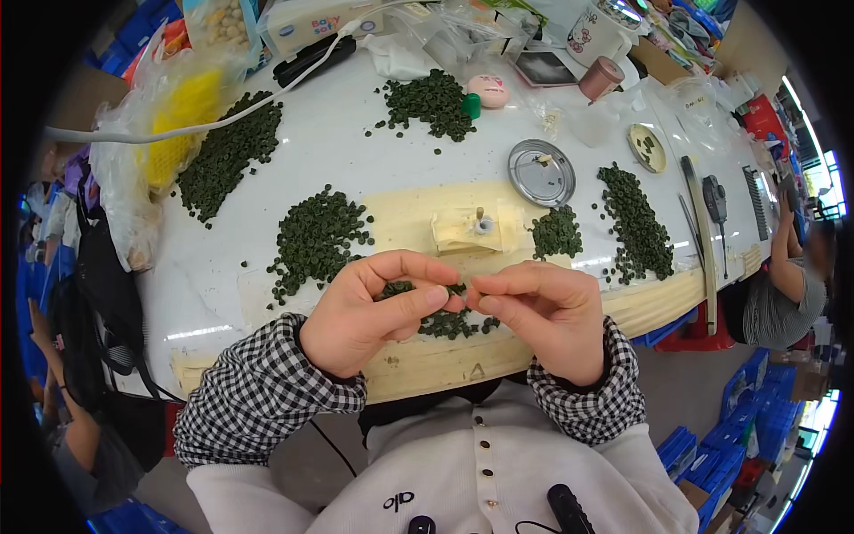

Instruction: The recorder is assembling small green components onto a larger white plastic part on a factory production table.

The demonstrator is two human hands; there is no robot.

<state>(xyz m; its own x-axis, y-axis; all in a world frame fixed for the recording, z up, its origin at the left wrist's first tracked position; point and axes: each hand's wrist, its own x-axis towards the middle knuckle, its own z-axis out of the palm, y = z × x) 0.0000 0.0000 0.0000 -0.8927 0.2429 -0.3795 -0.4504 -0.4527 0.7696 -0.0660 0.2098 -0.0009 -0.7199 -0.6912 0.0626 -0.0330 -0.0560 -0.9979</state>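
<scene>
head view: at the frame's centre, the left hand [374, 311] pinches a piece [457, 289], too small to tell its long axis or pointing, but dark green; the right hand [556, 311] has fingertips pressed together just beside it, any load hidden. bare table [205, 276] shows at left, and the wooden edge [418, 378] runs below both hands.

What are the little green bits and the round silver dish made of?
The green bits look matte, maybe plastic or rubber: they barely shine, so I can't be sure. The round silver dish is probably shiny metal: its rim gleams.
</scene>
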